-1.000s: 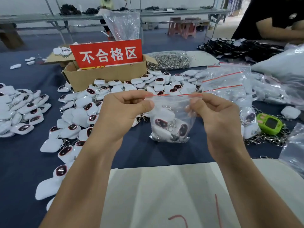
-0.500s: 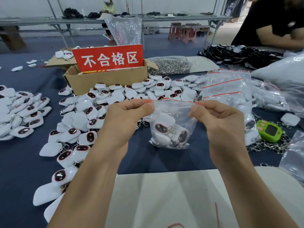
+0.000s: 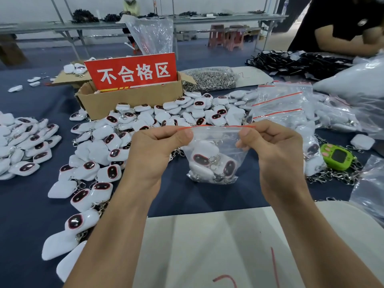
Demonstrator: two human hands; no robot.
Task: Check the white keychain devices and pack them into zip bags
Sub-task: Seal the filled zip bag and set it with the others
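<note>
I am watching left hand (image 3: 153, 150) and right hand (image 3: 276, 150), each pinching red-edged top of one zip bag (image 3: 216, 142), hanging above bench (image 3: 187, 196), near centre. Judging best approach: sliding pinch along seal, pressing it fully closed. I am counting three, maybe four white keychain devices (image 3: 202, 160) inside bag; dozens lying loose, left and far; one cardboard box (image 3: 128, 100).

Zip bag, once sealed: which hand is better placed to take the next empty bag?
Probably the right hand: the empty bags lie on its side; the left hand is by the loose keychains. Both pinch the zip bag.
</note>
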